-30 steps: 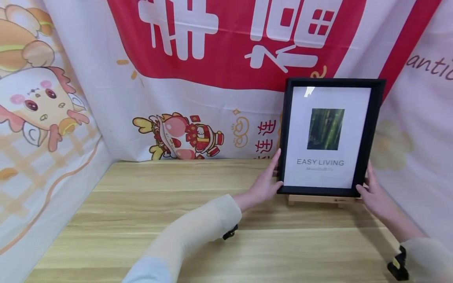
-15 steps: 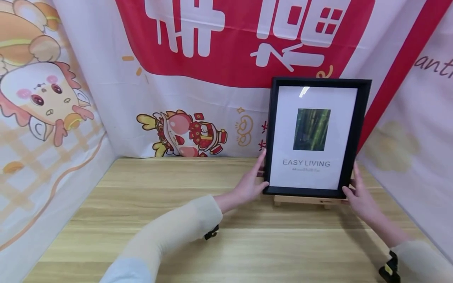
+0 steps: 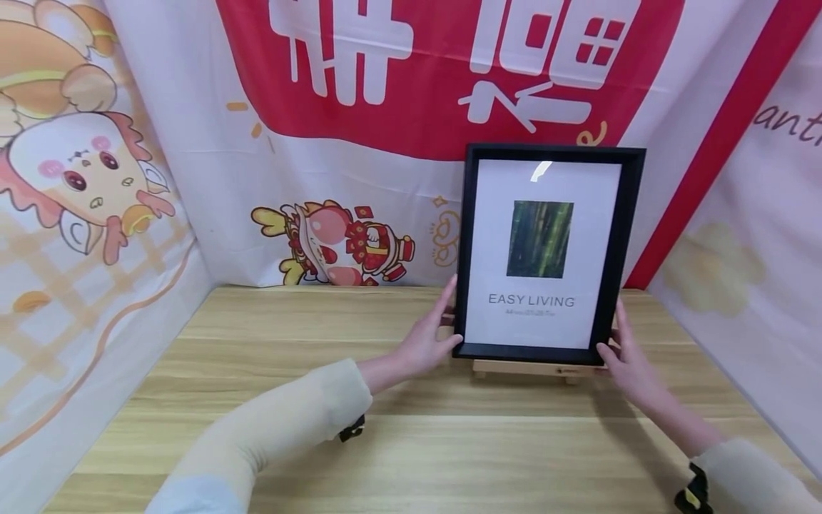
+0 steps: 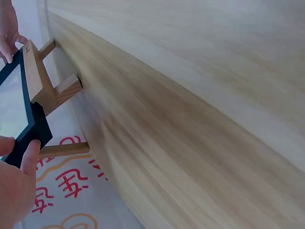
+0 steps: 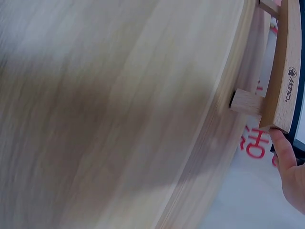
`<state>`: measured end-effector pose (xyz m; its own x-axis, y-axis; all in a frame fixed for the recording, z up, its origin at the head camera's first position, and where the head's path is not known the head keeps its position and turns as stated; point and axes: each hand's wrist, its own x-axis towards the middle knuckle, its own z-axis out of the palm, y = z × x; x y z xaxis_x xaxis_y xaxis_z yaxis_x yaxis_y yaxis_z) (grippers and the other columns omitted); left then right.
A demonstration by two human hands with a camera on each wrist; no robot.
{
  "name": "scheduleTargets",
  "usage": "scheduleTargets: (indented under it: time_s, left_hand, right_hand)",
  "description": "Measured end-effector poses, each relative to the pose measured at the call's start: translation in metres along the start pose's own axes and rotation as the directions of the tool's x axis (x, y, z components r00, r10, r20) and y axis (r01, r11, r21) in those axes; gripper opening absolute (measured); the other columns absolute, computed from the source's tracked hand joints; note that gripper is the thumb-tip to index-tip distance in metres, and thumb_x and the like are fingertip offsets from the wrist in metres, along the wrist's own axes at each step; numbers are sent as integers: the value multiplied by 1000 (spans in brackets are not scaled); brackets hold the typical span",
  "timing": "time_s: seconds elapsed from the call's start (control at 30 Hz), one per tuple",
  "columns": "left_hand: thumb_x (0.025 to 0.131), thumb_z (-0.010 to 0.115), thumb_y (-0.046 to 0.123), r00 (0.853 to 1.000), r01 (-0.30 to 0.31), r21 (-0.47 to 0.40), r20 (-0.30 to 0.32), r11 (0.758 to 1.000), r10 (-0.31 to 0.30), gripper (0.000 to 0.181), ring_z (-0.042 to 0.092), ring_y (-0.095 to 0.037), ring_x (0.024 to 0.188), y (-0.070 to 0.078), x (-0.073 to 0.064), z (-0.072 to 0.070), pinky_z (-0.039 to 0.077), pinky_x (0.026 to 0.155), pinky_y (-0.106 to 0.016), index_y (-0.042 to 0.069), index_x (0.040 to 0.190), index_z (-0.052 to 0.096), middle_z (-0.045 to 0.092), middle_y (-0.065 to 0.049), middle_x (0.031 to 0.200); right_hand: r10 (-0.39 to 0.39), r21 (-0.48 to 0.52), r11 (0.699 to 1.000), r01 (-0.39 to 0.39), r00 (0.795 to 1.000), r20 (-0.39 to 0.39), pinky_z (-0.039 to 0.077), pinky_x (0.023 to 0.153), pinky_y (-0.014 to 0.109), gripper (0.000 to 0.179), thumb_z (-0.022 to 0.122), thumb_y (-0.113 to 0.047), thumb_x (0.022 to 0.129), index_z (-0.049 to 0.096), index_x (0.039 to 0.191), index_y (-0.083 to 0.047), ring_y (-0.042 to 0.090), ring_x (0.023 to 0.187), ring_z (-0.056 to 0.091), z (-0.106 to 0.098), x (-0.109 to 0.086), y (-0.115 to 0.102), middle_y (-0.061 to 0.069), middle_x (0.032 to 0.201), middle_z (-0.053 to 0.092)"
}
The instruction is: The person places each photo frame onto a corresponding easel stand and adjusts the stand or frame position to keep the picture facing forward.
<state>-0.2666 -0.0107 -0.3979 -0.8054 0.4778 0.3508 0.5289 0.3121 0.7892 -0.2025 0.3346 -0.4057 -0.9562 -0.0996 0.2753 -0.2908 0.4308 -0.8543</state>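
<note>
A black picture frame [image 3: 541, 246] with a bamboo print and "EASY LIVING" lettering leans upright on a small wooden easel [image 3: 536, 368] near the back of the table. My left hand [image 3: 420, 346] grips the frame's lower left edge, thumb at the front corner and fingers along the side. At the lower right corner, my right hand [image 3: 636, 368] holds the frame, its thumb on the front. In the right wrist view, a finger [image 5: 284, 148] touches the end of the easel's ledge [image 5: 281, 81]. The easel's legs [image 4: 69, 88] meet the tabletop in the left wrist view. Most of the easel is hidden behind the frame.
The wood-grain table [image 3: 308, 321] runs back to a printed cloth backdrop [image 3: 359, 171] in red and white. Cartoon-printed cloth [image 3: 64, 235] hangs on the left, and another pale cloth [image 3: 732, 300] borders the right.
Both hands and the frame on its easel have moved left across the back of the table. The grip on both sides looks the same. The head view has shifted slightly.
</note>
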Motion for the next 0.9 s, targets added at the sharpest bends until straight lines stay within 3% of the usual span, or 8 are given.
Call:
scheduleTargets:
  time_s: [0.27,0.57,0.77,0.9]
  left_hand:
    - [87,65,-9,1000,16,-16,-19,1000,-16,108,55,-32,117,-8,-16,-23,48,97,-45,41,155,-2,40,-18,146]
    - [90,64,-7,998,45,-1,-38,999,-45,107,54,-32,119,-19,-30,-51,49,96,-44,51,152,-2,38,-16,148]
    - [87,64,-11,998,23,8,-62,1000,-23,108,51,-34,121,-26,-37,-69,48,97,-47,46,153,0,22,-10,158]
    - [87,64,-11,997,19,27,-69,999,-17,107,51,-34,122,-30,-43,-80,47,98,-46,42,155,1,20,-10,159]
  right_hand:
    - [50,-9,999,-50,998,43,55,74,58,87,38,6,101,-21,152,-33,64,125,26,23,2,-14,43,146,11]
    - [87,-4,996,-87,995,56,52,79,60,87,38,6,101,-21,152,-32,62,131,20,53,4,-31,40,150,7]
    - [86,0,996,-86,995,51,52,81,58,85,37,5,101,-20,152,-30,61,131,21,72,8,-41,37,152,5]
    - [93,-16,996,-93,995,43,51,84,57,83,37,5,101,-18,153,-30,59,131,24,85,11,-45,33,155,3]
